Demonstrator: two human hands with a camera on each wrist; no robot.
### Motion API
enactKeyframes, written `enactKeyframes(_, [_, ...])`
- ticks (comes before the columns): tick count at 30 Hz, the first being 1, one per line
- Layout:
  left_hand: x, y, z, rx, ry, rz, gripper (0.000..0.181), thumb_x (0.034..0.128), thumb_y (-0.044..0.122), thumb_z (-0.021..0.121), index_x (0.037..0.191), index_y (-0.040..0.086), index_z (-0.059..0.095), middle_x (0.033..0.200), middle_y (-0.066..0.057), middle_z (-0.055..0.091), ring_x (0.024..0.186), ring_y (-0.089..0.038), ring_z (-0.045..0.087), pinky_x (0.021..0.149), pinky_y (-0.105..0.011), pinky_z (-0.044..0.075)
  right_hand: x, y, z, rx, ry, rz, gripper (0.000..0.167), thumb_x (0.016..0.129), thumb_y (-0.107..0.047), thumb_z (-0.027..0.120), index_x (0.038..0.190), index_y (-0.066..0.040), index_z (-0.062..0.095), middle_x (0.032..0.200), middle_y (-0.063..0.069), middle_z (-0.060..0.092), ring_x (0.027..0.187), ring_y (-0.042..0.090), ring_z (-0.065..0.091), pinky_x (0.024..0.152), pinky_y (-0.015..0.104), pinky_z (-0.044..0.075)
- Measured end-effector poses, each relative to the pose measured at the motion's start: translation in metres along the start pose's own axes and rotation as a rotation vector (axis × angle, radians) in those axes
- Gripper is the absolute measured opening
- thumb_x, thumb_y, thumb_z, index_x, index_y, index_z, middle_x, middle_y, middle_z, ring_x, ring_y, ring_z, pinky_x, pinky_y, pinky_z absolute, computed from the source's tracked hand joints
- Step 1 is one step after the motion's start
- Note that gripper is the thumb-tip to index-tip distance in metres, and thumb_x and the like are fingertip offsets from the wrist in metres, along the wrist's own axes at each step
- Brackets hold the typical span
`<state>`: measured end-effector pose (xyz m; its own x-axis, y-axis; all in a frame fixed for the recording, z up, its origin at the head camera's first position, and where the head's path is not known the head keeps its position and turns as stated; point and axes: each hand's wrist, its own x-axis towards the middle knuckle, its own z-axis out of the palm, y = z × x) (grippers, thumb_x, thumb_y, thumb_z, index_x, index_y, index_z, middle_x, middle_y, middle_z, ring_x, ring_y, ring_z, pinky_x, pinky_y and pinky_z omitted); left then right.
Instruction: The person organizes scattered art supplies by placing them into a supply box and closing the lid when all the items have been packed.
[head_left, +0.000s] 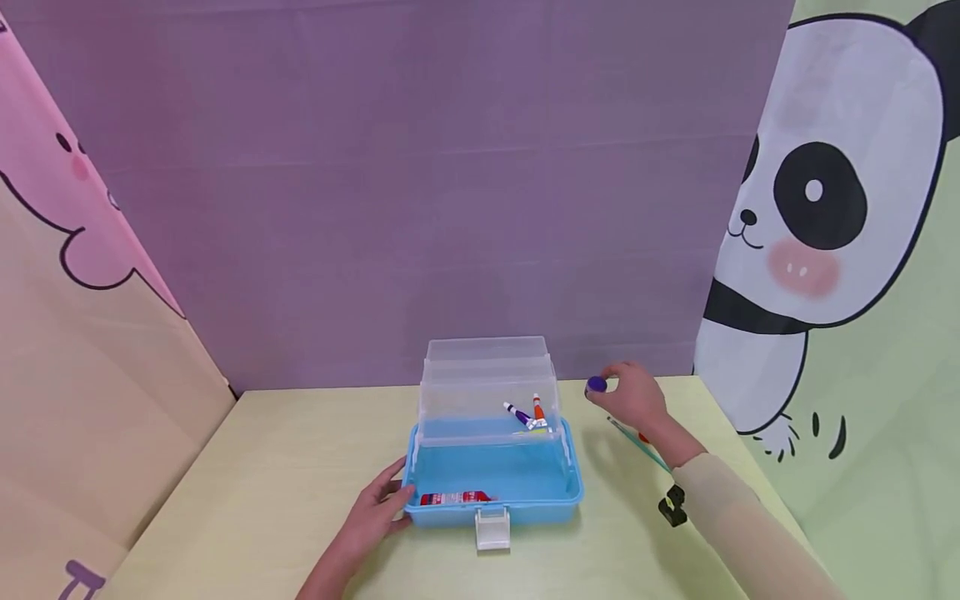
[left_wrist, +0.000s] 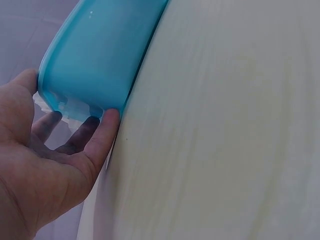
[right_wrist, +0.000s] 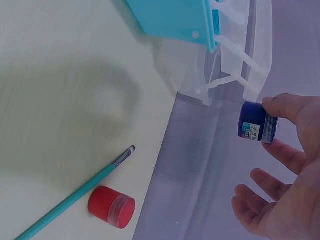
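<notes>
Pinching a small blue jar in the right hand, thumb to forefinger, right of centre in the head view! Gripping the box, lower centre, with the left hand; reaching past brush and red jar, lower left of the right wrist view.

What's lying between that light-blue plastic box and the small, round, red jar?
In the right wrist view, a slim paintbrush with a teal handle lies between the box and the red jar, closer to the jar.
</notes>
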<state>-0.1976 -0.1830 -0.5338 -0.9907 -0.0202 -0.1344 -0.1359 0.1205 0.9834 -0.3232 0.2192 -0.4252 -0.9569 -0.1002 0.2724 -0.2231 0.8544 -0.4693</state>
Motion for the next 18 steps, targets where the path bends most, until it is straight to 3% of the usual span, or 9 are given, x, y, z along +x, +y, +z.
enactKeyframes(8, [0.001, 0.002, -0.001, 0.002, -0.021, 0.006, 0.062, 0.098, 0.031, 0.059, 0.152, 0.013, 0.034, 0.13, -0.026, 0.046, 0.11, -0.035, 0.056, 0.082, -0.046, 0.056, 0.009, -0.012, -0.001, 0.006, -0.01, 0.01, 0.04, 0.084, -0.036, 0.073, 0.104, -0.001, 0.067, 0.112, 0.018, 0.06, 0.102, 0.036, 0.056, 0.081, 0.05, 0.051])
enactKeyframes(18, [0.0, 0.0, 0.001, -0.002, 0.017, -0.015, 0.06, 0.0968, 0.028, 0.062, 0.15, 0.015, 0.038, 0.126, -0.022, 0.05, 0.105, -0.032, 0.058, 0.08, -0.046, 0.056, 0.014, -0.027, 0.004, 0.027, 0.012, -0.015, 0.04, 0.082, -0.034, 0.074, 0.103, -0.001, 0.069, 0.114, 0.019, 0.062, 0.106, 0.038, 0.056, 0.084, 0.051, 0.051])
